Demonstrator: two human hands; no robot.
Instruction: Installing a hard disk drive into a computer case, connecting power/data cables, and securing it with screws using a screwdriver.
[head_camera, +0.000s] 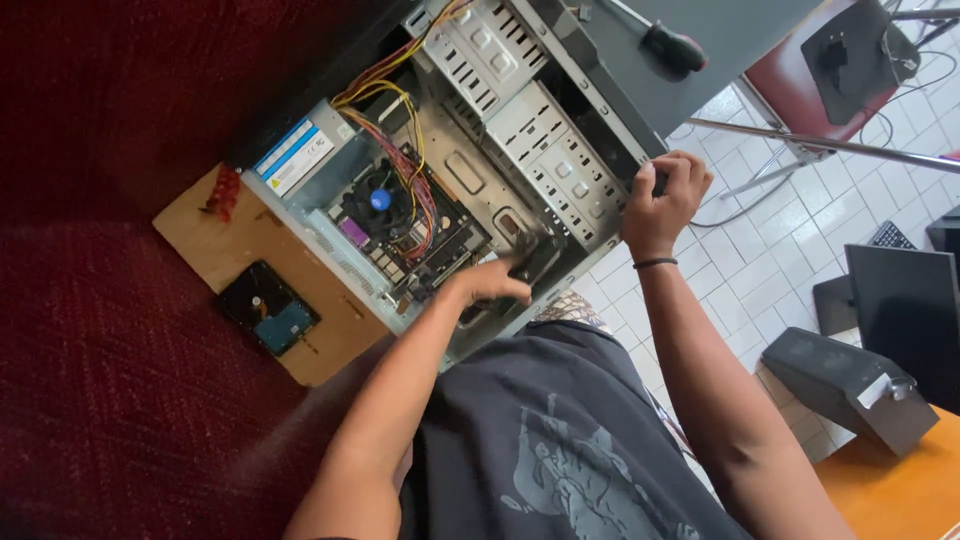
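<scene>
An open desktop computer case (560, 165) lies on its side on a wooden board (240, 250), with its motherboard (400, 225), blue-hubbed cooler fan (380, 200) and power supply (300, 155) exposed. My left hand (490, 282) reaches into the lower front of the case, fingers on a dark part near the motherboard's edge. My right hand (665, 195) grips the metal edge of the case beside the drive bays (540, 140). A black band circles my right wrist.
A bare hard drive (268, 307) rests on the board, with a red cable bundle (225, 190) near its corner. A black-handled screwdriver (665, 42) lies on the grey case panel. A red chair (800, 85), a monitor (900, 310) and a dark box (850, 385) stand on the tiled floor.
</scene>
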